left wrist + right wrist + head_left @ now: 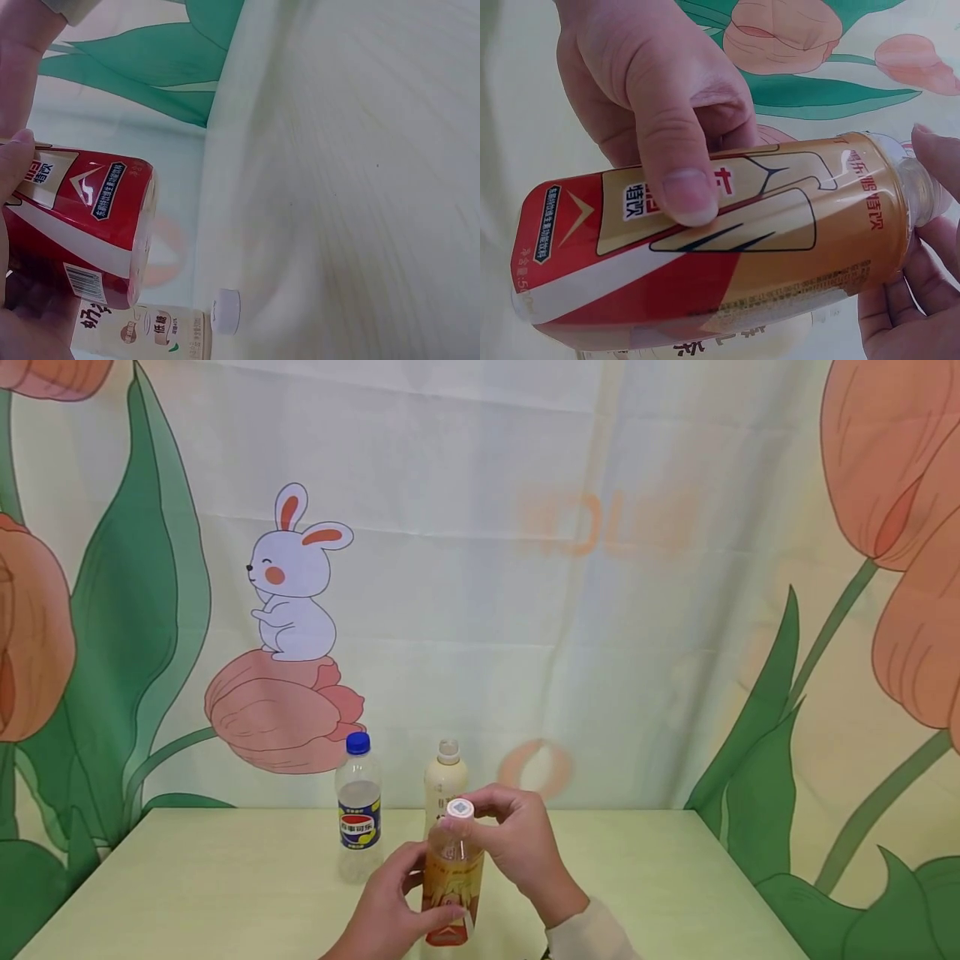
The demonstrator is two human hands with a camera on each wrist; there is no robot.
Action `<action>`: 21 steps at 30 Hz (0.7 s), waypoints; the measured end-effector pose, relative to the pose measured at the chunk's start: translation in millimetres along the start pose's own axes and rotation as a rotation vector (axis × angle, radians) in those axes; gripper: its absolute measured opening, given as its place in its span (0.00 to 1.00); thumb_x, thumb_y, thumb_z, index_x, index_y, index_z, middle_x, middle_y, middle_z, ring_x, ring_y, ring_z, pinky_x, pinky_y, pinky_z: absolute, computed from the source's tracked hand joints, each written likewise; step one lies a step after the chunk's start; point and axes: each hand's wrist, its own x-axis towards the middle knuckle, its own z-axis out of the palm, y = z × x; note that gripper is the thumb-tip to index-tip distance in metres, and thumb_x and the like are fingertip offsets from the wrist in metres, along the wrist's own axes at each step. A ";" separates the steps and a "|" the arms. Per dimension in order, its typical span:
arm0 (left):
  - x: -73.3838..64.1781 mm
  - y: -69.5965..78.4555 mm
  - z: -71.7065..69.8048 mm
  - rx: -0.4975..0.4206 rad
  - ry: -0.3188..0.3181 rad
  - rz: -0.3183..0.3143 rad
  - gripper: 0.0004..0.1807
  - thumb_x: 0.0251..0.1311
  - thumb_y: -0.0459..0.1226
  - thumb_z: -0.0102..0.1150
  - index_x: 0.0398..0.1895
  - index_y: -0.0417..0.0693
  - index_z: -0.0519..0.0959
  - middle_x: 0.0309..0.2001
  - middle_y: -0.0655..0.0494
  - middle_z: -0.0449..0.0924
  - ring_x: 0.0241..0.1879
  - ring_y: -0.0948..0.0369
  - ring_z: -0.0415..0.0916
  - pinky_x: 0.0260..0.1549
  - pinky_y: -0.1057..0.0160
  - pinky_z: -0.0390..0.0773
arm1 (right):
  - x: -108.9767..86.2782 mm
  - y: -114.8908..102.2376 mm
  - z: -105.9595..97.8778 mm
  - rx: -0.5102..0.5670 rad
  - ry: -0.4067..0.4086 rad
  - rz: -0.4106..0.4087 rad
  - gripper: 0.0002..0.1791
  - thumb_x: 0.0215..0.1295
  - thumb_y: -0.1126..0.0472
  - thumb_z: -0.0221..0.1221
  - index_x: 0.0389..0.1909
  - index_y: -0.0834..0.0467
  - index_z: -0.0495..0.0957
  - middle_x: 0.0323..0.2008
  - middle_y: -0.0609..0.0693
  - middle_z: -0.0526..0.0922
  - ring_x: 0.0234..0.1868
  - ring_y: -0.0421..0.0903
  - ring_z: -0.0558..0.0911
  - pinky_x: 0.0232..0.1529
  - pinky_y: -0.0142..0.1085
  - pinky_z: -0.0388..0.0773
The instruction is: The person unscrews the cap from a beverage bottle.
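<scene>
In the head view my left hand (397, 902) grips the body of a red and gold drink bottle (453, 893), held upright above the near part of the table. The left thumb lies across its label in the right wrist view. My right hand (521, 839) pinches the white cap (460, 810) at the bottle's top. Just behind stands a cream-coloured milk drink bottle (447, 777), its mouth apparently uncapped and its lower part hidden. A loose white cap (226, 311) sits on the table near that bottle's base in the left wrist view.
A clear cola bottle (360, 827) with a blue cap stands left of the milk drink bottle. The pale table (637, 885) ends against a hanging cloth (480, 610) printed with tulips and a rabbit.
</scene>
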 end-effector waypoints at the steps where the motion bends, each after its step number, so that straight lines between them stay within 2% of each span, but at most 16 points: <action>1: -0.6 0.4 -0.9 0.001 -0.004 -0.003 0.41 0.48 0.54 0.79 0.65 0.57 0.73 0.60 0.56 0.79 0.62 0.53 0.78 0.63 0.53 0.81 | -0.4 -0.7 0.5 0.001 -0.001 -0.003 0.11 0.53 0.59 0.78 0.36 0.57 0.90 0.36 0.54 0.91 0.41 0.46 0.85 0.46 0.38 0.85; 8: -2.4 8.0 -8.0 -0.002 -0.034 -0.056 0.46 0.47 0.57 0.78 0.69 0.54 0.71 0.63 0.54 0.79 0.62 0.52 0.79 0.64 0.45 0.79 | -1.4 -4.9 2.4 0.027 -0.001 -0.025 0.10 0.53 0.60 0.77 0.35 0.58 0.90 0.34 0.48 0.90 0.40 0.44 0.85 0.47 0.37 0.84; 12: -1.7 9.6 -9.9 -0.018 -0.055 -0.072 0.48 0.47 0.58 0.78 0.71 0.53 0.70 0.64 0.54 0.79 0.62 0.51 0.79 0.65 0.44 0.78 | -1.3 -5.6 2.5 0.036 -0.003 -0.053 0.10 0.53 0.61 0.77 0.35 0.58 0.89 0.33 0.45 0.89 0.41 0.43 0.85 0.50 0.37 0.83; 17: -1.4 8.4 -11.2 -0.022 -0.056 -0.052 0.47 0.47 0.58 0.78 0.71 0.54 0.71 0.63 0.54 0.80 0.61 0.53 0.80 0.64 0.47 0.79 | -0.9 -8.3 2.2 0.011 -0.023 -0.094 0.09 0.54 0.61 0.77 0.36 0.56 0.91 0.35 0.49 0.89 0.42 0.42 0.84 0.52 0.36 0.83; 21: -1.0 8.1 -11.5 -0.027 -0.056 -0.046 0.47 0.48 0.57 0.78 0.71 0.53 0.71 0.63 0.54 0.80 0.62 0.52 0.79 0.65 0.46 0.79 | 0.6 -9.9 0.3 -0.043 -0.058 -0.118 0.09 0.56 0.60 0.76 0.38 0.53 0.91 0.38 0.51 0.89 0.42 0.42 0.84 0.50 0.35 0.84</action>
